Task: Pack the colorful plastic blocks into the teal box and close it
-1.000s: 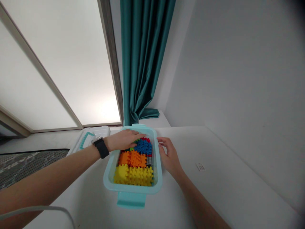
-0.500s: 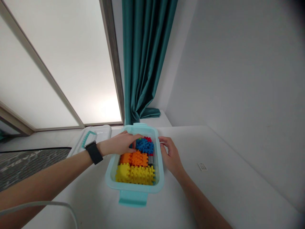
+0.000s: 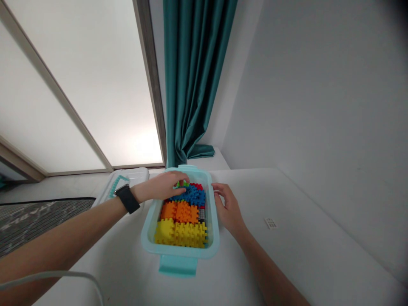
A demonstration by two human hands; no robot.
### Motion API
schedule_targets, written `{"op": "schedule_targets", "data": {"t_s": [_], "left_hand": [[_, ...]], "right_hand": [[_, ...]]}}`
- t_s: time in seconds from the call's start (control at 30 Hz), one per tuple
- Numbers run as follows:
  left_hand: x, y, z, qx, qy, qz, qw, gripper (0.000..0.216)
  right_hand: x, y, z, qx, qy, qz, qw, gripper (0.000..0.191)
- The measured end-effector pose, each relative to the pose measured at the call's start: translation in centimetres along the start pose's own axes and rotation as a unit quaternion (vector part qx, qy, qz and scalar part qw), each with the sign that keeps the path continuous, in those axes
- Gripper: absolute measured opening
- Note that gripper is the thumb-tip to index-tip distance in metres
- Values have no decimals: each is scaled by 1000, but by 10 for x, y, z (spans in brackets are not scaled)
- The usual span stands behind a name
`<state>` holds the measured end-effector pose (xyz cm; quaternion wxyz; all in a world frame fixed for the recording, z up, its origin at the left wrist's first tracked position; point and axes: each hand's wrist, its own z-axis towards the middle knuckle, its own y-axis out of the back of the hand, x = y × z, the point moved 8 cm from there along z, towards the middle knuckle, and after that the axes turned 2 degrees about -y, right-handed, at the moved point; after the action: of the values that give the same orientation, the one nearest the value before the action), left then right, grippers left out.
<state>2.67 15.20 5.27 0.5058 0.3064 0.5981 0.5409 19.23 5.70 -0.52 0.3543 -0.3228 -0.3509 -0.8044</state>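
A light teal plastic box (image 3: 148, 229) stands on the white table, holding interlocking building blocks in rows by colour. Yellow blocks (image 3: 181, 233) lie nearest me, then orange blocks (image 3: 183, 211), blue blocks (image 3: 195, 195) and, at the far end, green blocks (image 3: 183, 184) and red blocks (image 3: 197, 186). My left hand (image 3: 164, 185) reaches over the left rim, its thumb and fingers curled about the green blocks; its palm hides part of the far rows. My right hand (image 3: 228, 208) grips the box's right rim with bent fingers.
Left of the box lies a white lid (image 3: 138, 175) with a teal handle (image 3: 117, 185). A pale cable (image 3: 63, 273) loops across the lower left. On the table to the right is a small white grid-patterned piece (image 3: 270, 223). A green curtain (image 3: 194, 85) hangs behind.
My left hand has shifted toward the far end of the box, from the blue blocks to the green ones, uncovering more blue and orange. My right hand stays at the rim.
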Motion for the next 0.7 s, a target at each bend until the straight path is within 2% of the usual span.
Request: {"op": "schedule_targets", "data": {"t_s": [0.13,0.2,0.37,0.57,0.7], "left_hand": [[-1,-12,12,42,-9,33,999,52],[-2,-19,15,61,-14,47,997,53],[-4,-23,16,65,-64,20,996,45],[-7,-19,12,84,-93,0,992,39],[-3,-2,13,41,-88,1,995,29]], "right_hand": [[-1,1,1,-1,0,0,1000,29],[-1,1,1,1,0,-1,1000,29],[-1,1,1,3,-1,-2,1000,29],[0,0,1,5,-7,1,1000,29],[0,0,0,5,-9,1,1000,29]]}}
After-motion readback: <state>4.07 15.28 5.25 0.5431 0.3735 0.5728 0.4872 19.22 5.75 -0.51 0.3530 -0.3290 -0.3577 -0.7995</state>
